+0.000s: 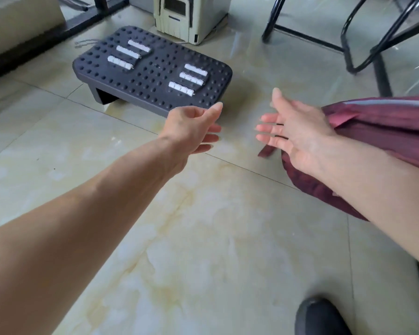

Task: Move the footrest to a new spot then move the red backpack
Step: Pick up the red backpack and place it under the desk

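Footrest (153, 71): dark grey, rounded-rectangular platform, top studded with raised bumps and set with two groups of three white ribbed rollers. It stands on the pale marbled tile floor (203, 238) in the upper left-centre of the frame, tilted on a dark base, with its near edge just above your left thumb.

Red backpack (382, 131): maroon fabric with a light grey stripe along the top, lying on the floor at the right edge of the frame, partly hidden behind your right forearm. A strap end pokes out below your right palm.

Left hand (194, 128): your grip is spread, fingers loosely curled, holding nothing, just in front of the footrest's near edge.

Right hand (293, 131): your grip is spread, palm facing left, empty, beside the backpack.

Other items: cream-coloured appliance (191, 15) at top centre behind the footrest; black chair legs (348, 44) at upper right; dark shoe (322, 317) at the bottom right.
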